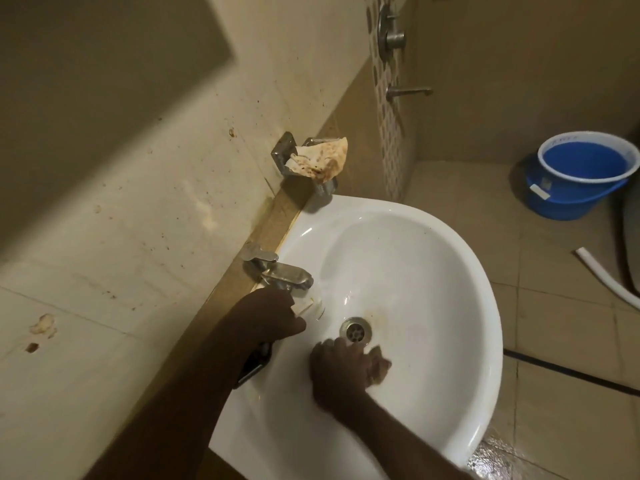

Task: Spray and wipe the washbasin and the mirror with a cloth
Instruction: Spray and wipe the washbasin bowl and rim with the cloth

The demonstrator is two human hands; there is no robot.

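The white washbasin [433, 258] fills the middle of the view. My right hand [341, 372] presses a brown cloth [379, 367] against the bowl just below the metal drain [355, 329]. My left hand [273, 317] is closed around a pale, partly clear bottle [309, 305] right under the steel tap [284, 271]; most of the bottle is hidden by the fingers. A dark object [256, 362] lies on the basin's rim beneath my left forearm. A brownish stain sits beside the drain. A darker panel [104, 46], possibly the mirror, is at the top left.
A metal wall holder [287, 150] above the basin carries a crumpled stained rag [322, 159]. The tiled wall [138, 220] is spotted with brown marks. A blue bucket [581, 171] and a white hose [602, 271] lie on the floor to the right. Shower fittings [391, 36] are on the far wall.
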